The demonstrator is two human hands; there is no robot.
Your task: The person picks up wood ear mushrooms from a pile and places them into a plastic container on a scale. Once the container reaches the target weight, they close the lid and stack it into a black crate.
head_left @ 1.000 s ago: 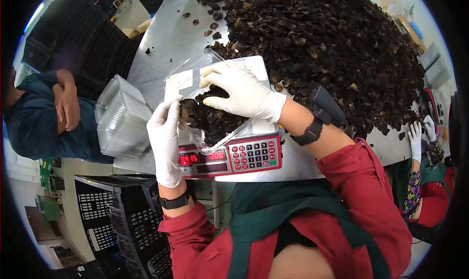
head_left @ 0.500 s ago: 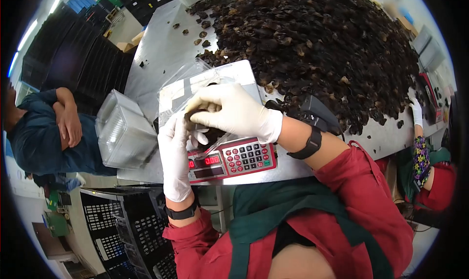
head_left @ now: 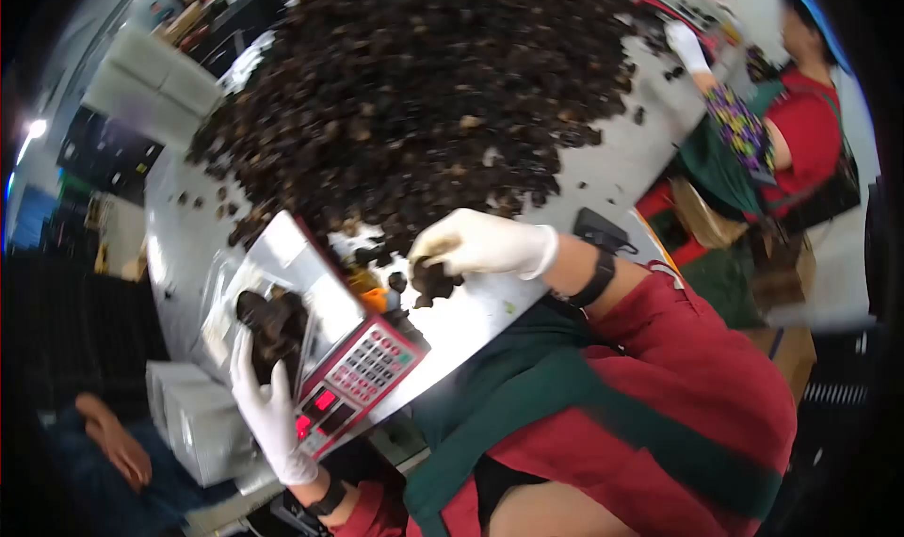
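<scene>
Dark dried pieces [head_left: 433, 283] hang from the closed fingers of my gloved right hand [head_left: 471, 245], over the metal table right of the scale. My gloved left hand [head_left: 264, 396] is at the scale's left side, fingers spread against a clear plastic container that holds a dark clump [head_left: 275, 325]. The container sits on the weighing plate of the red and white scale [head_left: 363, 368], whose keypad and lit red display face me. Something orange [head_left: 374, 297] lies just beyond the scale's right edge.
A large heap of dark pieces [head_left: 414, 95] covers the back of the metal table [head_left: 179, 245]. Stacked clear containers [head_left: 202, 424] stand at lower left, near a person's folded arms [head_left: 118, 443]. A co-worker's gloved hand [head_left: 687, 46] is at the upper right by another red device.
The view has turned to the right. My hands have moved apart: the right is off the scale with dark pieces, while the left has opened beside the container.
</scene>
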